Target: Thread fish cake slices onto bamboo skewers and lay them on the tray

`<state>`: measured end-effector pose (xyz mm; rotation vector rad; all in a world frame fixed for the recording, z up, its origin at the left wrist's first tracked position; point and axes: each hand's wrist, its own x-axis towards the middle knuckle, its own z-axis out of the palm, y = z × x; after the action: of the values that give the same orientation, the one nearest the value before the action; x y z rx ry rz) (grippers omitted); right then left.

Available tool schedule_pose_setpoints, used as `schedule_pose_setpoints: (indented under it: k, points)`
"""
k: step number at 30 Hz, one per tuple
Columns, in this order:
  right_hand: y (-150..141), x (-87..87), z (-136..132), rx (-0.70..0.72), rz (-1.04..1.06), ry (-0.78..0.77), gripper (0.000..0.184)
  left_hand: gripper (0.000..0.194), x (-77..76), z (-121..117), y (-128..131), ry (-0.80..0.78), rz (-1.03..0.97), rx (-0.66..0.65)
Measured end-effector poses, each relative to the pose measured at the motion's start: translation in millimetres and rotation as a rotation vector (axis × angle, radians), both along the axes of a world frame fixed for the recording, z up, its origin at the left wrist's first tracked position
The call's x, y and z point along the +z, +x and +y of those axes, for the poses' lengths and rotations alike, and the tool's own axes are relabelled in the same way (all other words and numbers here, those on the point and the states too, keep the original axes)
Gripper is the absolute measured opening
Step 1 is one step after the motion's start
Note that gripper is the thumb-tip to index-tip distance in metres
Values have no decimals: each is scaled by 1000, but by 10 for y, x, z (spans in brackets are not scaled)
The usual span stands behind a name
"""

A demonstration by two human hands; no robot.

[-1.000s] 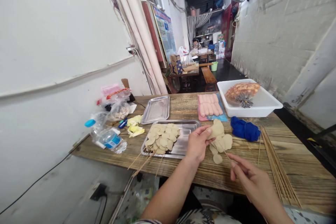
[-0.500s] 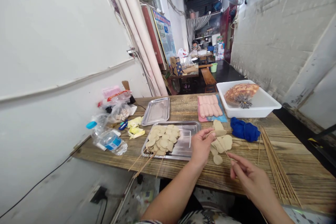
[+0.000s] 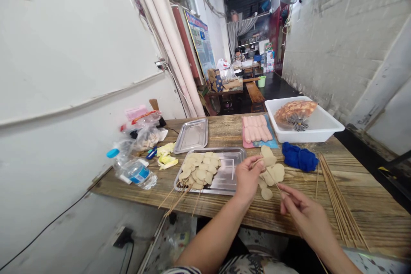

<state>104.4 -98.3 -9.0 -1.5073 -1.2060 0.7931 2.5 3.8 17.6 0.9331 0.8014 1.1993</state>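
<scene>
Pinched in my left hand are thin round beige slices, above the table's right half. My right hand grips a thin wooden skewer that slants up to those slices. Whether its tip has gone through them, I cannot tell. Beneath and beside my fingers lie loose beige slices on the wood. Left of my hands, a metal tray carries a heap of skewered slices, the sticks poking over its front edge.
A bundle of bare skewers lies at right, near a blue cloth. Behind are packed pink sausages and a white tub holding a bagged item. A smaller tray, plastic bags and a water bottle stand left.
My right hand has edged slightly up the skewer side, toward my left hand. Otherwise both hands keep nearly the same hold, and the view has shifted a little.
</scene>
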Motion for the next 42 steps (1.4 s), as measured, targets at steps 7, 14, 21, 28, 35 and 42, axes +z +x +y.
schedule_pose_setpoints:
  k: [7,14,21,28,35,42]
  points:
    - [-25,24,-31,-8,-4,-5,37,29,-9,31,-27,-44,-41,-6]
    - [-26,7,-54,-13,-29,-38,33,33,12,62,-42,-122,-65,-21]
    - [-1,-45,-94,-13,-50,-11,33,33,45,100,-80,-204,-105,-88]
    - [-8,-78,-113,-28,-41,-3,33,33,62,66,-88,-254,-144,-146]
    - [-21,-118,-134,-43,-52,29,28,32,58,29,-62,-296,-184,-161]
    - [-71,-110,-117,-53,54,10,31,32,53,-13,-17,-311,-205,-159]
